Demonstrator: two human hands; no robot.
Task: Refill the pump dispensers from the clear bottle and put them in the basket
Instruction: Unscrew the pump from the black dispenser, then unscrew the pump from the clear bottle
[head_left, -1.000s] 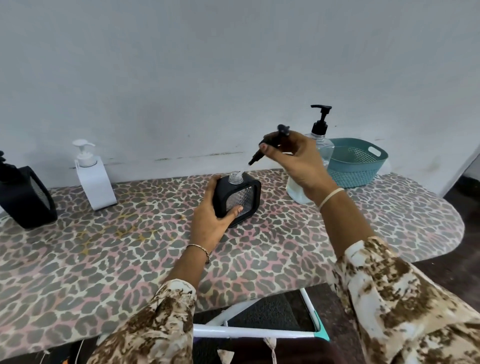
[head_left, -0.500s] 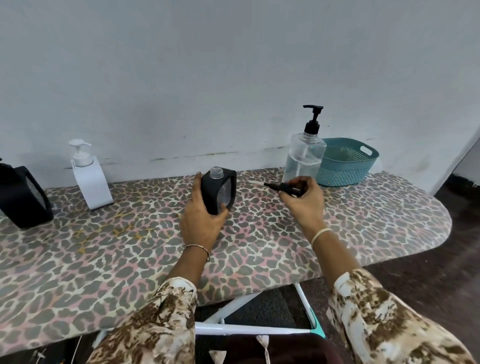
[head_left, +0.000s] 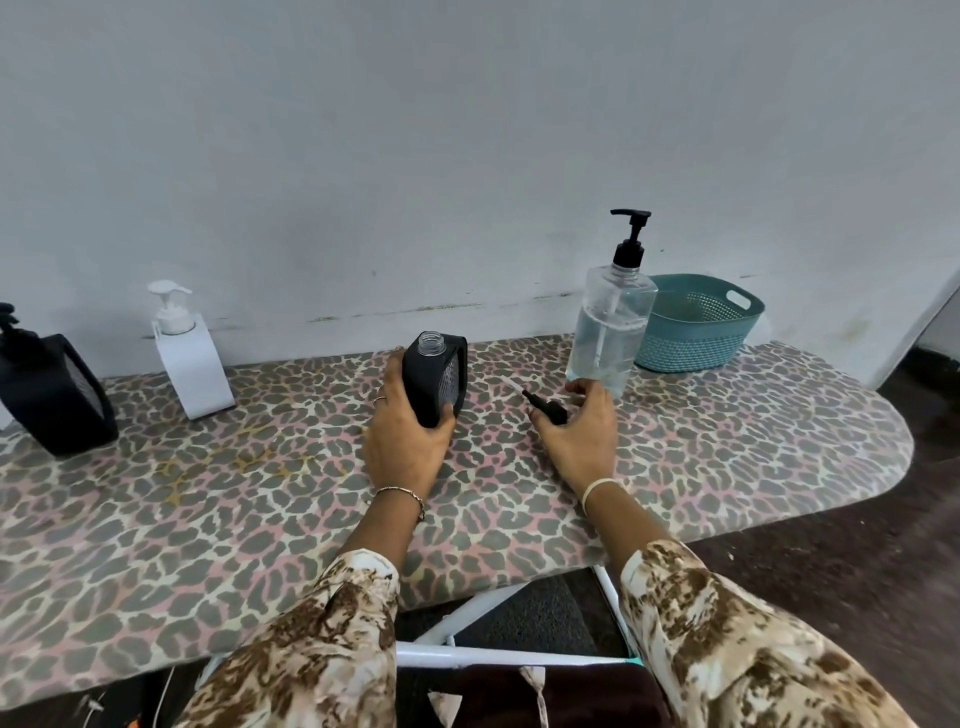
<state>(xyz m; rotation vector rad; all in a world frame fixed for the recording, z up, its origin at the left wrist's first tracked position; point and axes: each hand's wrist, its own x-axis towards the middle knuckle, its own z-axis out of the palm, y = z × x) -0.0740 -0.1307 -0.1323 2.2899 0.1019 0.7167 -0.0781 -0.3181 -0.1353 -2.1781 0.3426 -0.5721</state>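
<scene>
A black pump dispenser stands upright at the middle of the board, its threaded neck uncovered. My left hand grips its body from the left. Its black pump head lies on the board to the right, tube pointing away from me. My right hand rests over the pump head's near end with fingers loosely spread and the thumb beside it. The clear bottle, roughly half full with a black pump on top, stands just beyond my right hand. The teal basket sits behind it at the right.
A white pump dispenser stands by the wall at the left, and another black dispenser at the far left edge. The leopard-print ironing board ends in a rounded tip at the right, with dark floor past it.
My right hand came down from above the open dispenser and laid the pump head on the board. My left hand turned the black dispenser slightly while keeping hold of it.
</scene>
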